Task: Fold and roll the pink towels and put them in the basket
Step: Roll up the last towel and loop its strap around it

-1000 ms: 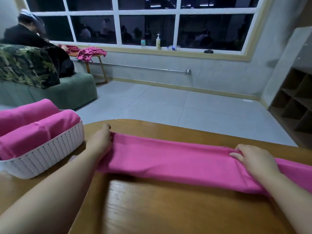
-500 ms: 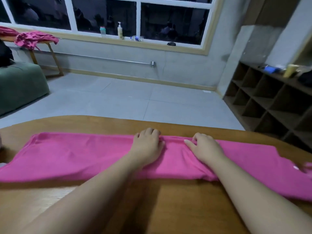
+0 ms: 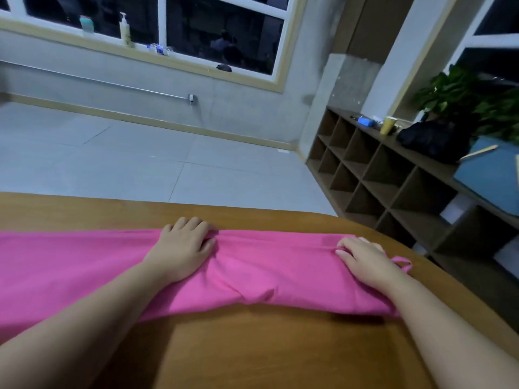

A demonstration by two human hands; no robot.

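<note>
Pressing down on the folded pink towel (image 3: 84,276), you have both hands on one long band of cloth that lies across the table (image 3: 252,346), running from its left side, out of view, to near its right edge. Your left hand (image 3: 184,249) lies palm down on the middle of the band with its fingers bent over the far fold; whether they pinch the cloth or only press it I cannot tell. Your right hand (image 3: 365,262) rests on the right end, fingers bent at the top layer, and its grip is just as unclear. The hands are well apart, with a slack stretch of towel between them.

That slack stretch is the first risk. A ridge and a small pucker sit along the near edge between your hands, and if you start rolling over them the roll will probably come out lumpy or cone-shaped.

The second is the right end. It lies close to the table's rounded right edge, and a small loop (image 3: 403,263) sticks out there. Pull the end outward and it may slide off the edge and drag the fold open.

The third is uneven pressure: if one hand lifts first, the layers under it can shift, since nothing else pins the band.

The basket is not in view, so you will have to look away from the roll to find it.
</note>
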